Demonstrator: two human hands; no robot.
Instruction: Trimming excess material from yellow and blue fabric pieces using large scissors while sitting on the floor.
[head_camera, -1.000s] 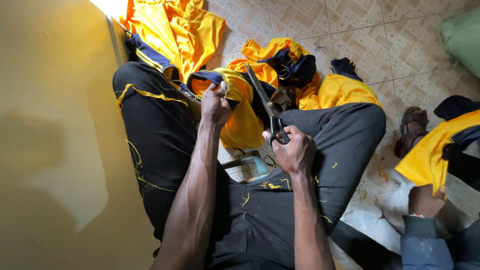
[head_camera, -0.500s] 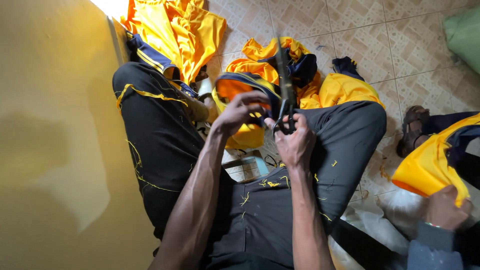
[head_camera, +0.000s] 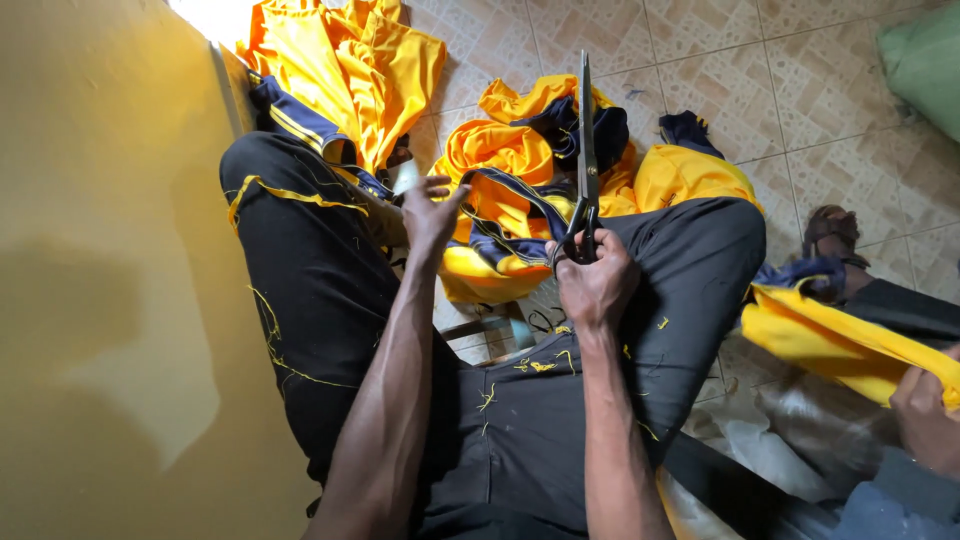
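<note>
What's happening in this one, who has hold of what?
A person sits on a tiled floor in dark trousers flecked with yellow thread. The right hand grips a pair of scissors, blades shut and pointing away. The left hand is open, fingers spread, beside a yellow and navy garment bunched between the knees. At the right edge, another person's hand holds yellow fabric.

Open tiled floor (head_camera: 720, 60) at the top right, with room to reach. Blocked on the left by a yellow wall (head_camera: 100, 280). Crowded in the middle by heaped yellow cloth (head_camera: 500, 160) and upright scissors (head_camera: 585, 150). Tight on the right: another person's hand (head_camera: 925, 415) and more yellow cloth (head_camera: 840, 345).
</note>
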